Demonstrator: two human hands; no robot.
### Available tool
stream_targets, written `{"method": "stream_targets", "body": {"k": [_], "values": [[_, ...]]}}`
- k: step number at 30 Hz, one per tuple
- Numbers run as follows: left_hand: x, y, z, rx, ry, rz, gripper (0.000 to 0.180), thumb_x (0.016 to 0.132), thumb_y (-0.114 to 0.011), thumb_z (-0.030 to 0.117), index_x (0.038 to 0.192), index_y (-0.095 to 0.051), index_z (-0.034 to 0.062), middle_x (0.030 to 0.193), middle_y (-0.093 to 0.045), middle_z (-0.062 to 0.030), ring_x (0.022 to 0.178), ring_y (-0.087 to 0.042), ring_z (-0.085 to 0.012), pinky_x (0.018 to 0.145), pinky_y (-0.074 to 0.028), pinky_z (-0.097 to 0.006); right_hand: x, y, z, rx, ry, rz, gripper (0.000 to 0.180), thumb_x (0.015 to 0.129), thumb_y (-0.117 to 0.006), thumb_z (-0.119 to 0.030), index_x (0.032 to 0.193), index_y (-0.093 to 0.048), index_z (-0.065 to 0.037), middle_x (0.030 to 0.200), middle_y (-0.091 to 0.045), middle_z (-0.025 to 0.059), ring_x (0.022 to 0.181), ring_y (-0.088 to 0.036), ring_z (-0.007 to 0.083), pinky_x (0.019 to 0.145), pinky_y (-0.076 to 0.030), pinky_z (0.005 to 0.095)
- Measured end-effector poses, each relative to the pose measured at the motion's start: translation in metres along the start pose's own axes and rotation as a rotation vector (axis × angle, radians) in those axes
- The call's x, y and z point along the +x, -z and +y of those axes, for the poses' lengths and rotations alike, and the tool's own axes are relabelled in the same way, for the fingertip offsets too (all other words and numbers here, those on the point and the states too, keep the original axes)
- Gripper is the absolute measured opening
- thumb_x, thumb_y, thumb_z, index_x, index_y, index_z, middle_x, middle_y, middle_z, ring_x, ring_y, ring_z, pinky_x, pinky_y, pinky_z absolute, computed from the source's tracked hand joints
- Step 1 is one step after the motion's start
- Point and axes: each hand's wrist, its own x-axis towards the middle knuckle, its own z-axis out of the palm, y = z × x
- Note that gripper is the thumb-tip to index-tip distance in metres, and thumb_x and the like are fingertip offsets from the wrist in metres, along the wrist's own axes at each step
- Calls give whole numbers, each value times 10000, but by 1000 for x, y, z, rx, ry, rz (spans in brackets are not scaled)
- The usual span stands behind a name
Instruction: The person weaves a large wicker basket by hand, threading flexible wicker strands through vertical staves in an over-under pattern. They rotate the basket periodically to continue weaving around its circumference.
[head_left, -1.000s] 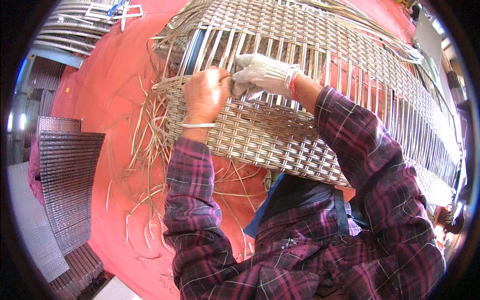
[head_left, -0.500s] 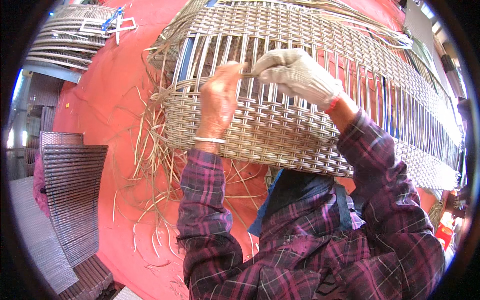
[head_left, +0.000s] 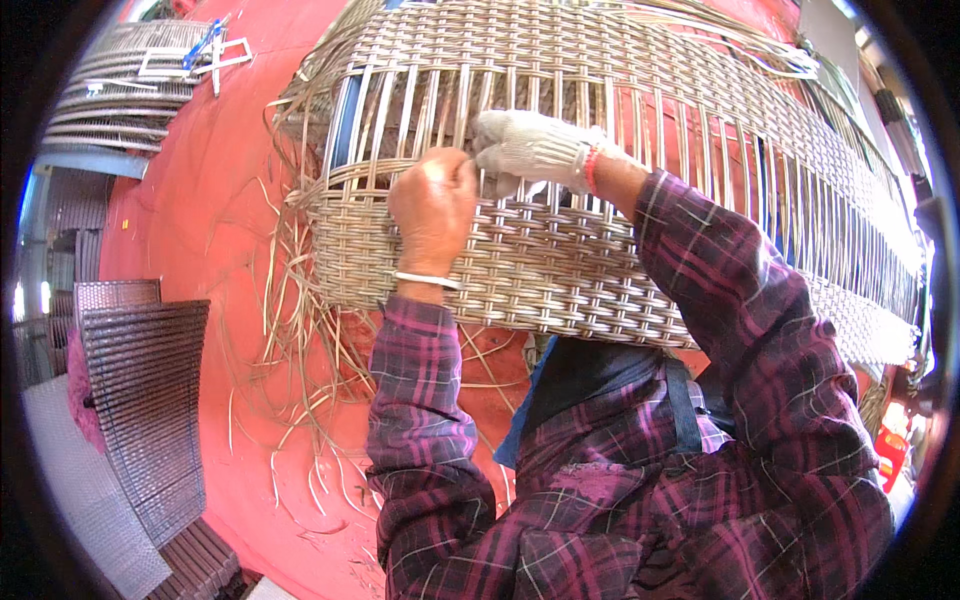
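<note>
A large panel of brownish-grey wicker [head_left: 540, 280] lies in front of me, tightly woven at its near and far sides, with bare lengthwise strands [head_left: 625, 140] between. My left hand [head_left: 435, 205], bare with a white band at the wrist, is closed over the edge of the near weave. Its fingers pinch a weaving strand, mostly covered by the hand. My right hand [head_left: 535, 152], in a pale knit glove, is closed beside the left one, above the gap. The gloved fingertips almost meet the left fingers, and the strand between them is hidden.
Loose strand ends [head_left: 290, 320] hang off the panel's left side onto the red floor [head_left: 165, 235]. A blue frame bar [head_left: 345, 120] shows through the weave. Other woven panels [head_left: 145, 400] stand at the lower left, and curved woven pieces [head_left: 125, 95] lie at the upper left.
My right hand has moved left and slightly down, closing the space to my left hand. The left hand has turned and lowered a little. The strand seen between them is now covered.
</note>
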Motion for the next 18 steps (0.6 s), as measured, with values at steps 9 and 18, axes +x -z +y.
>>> {"method": "stream_targets", "body": {"k": [9,18], "values": [[-12,0,-4,-196,-31,83,61,862,-672,64,867,-697,8,812,-671,-135,743,-649,-295,688,-498,-384,-22,2,20,756,137,106,127,886,-675,-103,990,-660,-32,688,-594,-3,541,-522,25,438,-377,174],[2,-19,53,-278,-278,-39,101,890,-669,67,969,-726,38,875,-683,-114,751,-667,-274,665,-513,-383,-107,31,16,634,106,409,114,918,-650,-87,997,-688,-14,688,-572,-23,559,-501,33,504,-414,194]]}}
